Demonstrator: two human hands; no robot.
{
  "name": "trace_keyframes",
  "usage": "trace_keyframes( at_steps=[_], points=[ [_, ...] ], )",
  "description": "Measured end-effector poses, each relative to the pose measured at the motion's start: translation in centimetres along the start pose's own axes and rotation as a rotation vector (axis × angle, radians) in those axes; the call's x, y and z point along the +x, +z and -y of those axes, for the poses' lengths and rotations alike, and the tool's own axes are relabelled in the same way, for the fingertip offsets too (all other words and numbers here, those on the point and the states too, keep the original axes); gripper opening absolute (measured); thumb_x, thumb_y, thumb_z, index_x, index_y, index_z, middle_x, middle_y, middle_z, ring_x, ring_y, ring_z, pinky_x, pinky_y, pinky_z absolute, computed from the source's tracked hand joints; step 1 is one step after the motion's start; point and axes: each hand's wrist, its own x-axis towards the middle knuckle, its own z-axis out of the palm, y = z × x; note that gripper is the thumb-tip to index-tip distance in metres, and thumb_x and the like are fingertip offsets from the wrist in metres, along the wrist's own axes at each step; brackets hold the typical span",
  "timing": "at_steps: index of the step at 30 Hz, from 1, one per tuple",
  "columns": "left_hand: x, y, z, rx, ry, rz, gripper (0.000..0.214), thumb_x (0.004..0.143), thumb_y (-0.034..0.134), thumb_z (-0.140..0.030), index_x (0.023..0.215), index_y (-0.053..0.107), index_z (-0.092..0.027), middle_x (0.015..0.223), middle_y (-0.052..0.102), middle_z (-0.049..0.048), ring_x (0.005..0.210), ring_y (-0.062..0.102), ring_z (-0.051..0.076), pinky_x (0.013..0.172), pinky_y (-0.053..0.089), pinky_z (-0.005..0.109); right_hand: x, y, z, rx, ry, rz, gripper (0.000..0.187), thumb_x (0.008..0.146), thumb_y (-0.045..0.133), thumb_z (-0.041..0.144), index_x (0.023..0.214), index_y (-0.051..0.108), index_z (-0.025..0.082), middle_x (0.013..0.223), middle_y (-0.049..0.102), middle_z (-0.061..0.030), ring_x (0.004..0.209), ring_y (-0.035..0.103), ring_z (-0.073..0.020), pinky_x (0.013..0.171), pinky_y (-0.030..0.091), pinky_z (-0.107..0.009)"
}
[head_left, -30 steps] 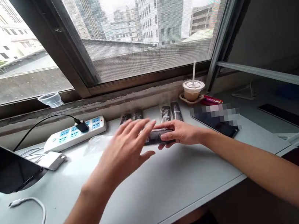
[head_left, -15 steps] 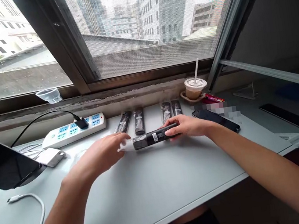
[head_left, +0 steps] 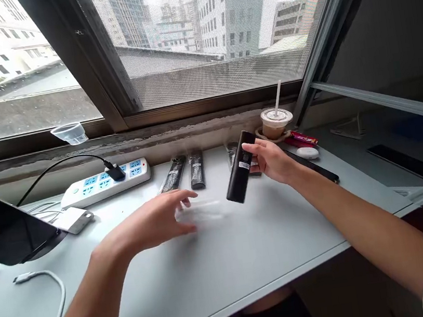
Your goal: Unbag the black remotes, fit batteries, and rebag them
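My right hand [head_left: 271, 159] grips a slim black remote control [head_left: 241, 175] by its upper end and holds it tilted above the pale desk [head_left: 226, 261]. A small white label shows on its side. My left hand [head_left: 153, 223] pinches the end of a clear plastic sleeve [head_left: 203, 211], which is blurred and lies just left of the remote's lower end. Behind them, by the wall, lie three more black remotes in clear wrapping [head_left: 174, 173] [head_left: 196, 169] [head_left: 232, 153].
A white power strip [head_left: 105, 184] with a black plug sits at the back left, a white adapter [head_left: 71, 220] and a dark tablet [head_left: 3, 227] further left. An iced drink with a straw [head_left: 276, 122], a red packet [head_left: 300, 139], a white case [head_left: 307, 153] and a phone [head_left: 315, 169] are at the right.
The remote lay flat between both hands in its sleeve. My right hand has lifted it up and to the right, out of the sleeve, which stays in my left hand.
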Motion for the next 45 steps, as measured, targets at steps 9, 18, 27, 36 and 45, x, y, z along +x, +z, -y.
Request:
trace_keyframes(
  at_steps=[9,18,27,36,45],
  points=[
    [1.2,0.6,-4.3,0.143,0.336,-0.43,0.08,0.092,0.072,-0.065,0.159,0.046,-0.031,0.158,0.054,0.0132,0.137,0.059,0.035,0.111,0.051,0.048,-1.8,1.5,-0.5,-0.246,0.153,0.378,0.038,0.084,0.087,0.041,0.113,0.072,0.022,0.088,0.076,-0.0005,0.072,0.066,-0.014,0.058,0.05,-0.022],
    [2.0,1.0,-4.0,0.207,0.483,-0.391,0.035,0.102,0.068,-0.041,0.134,0.07,-0.028,0.126,0.074,0.0084,0.108,0.07,0.027,0.093,0.055,0.04,-2.1,1.2,0.1,-0.448,0.115,0.617,0.049,0.088,0.083,0.044,0.132,0.076,0.024,0.103,0.08,-0.0038,0.091,0.072,-0.0194,0.082,0.057,-0.029],
    [1.7,0.8,-2.9,0.345,0.391,-0.431,0.038,0.103,0.062,-0.039,0.139,0.066,-0.027,0.124,0.07,0.0095,0.092,0.07,0.024,0.077,0.057,0.039,-1.3,1.2,-1.1,-0.369,0.127,0.259,0.041,0.08,0.092,0.042,0.11,0.08,0.017,0.096,0.076,-0.0071,0.087,0.071,-0.0172,0.075,0.064,-0.026],
    [1.9,2.1,-4.0,0.465,0.431,-0.389,0.05,0.107,0.049,-0.022,0.155,0.052,-0.036,0.135,0.063,0.0113,0.094,0.069,0.023,0.076,0.057,0.037,-1.8,2.2,-2.1,-0.281,0.078,0.29,0.045,0.079,0.093,0.04,0.117,0.082,0.017,0.1,0.081,-0.0075,0.091,0.074,-0.0181,0.079,0.065,-0.028],
    [1.9,2.0,-3.3,0.452,0.389,-0.324,0.054,0.106,0.047,-0.019,0.157,0.05,-0.036,0.136,0.062,0.0105,0.094,0.069,0.024,0.078,0.058,0.039,-1.4,1.5,-3.1,-0.594,-0.088,0.291,0.053,0.089,0.082,0.044,0.134,0.075,0.017,0.107,0.081,-0.0092,0.093,0.075,-0.023,0.082,0.063,-0.036]
  ],
)
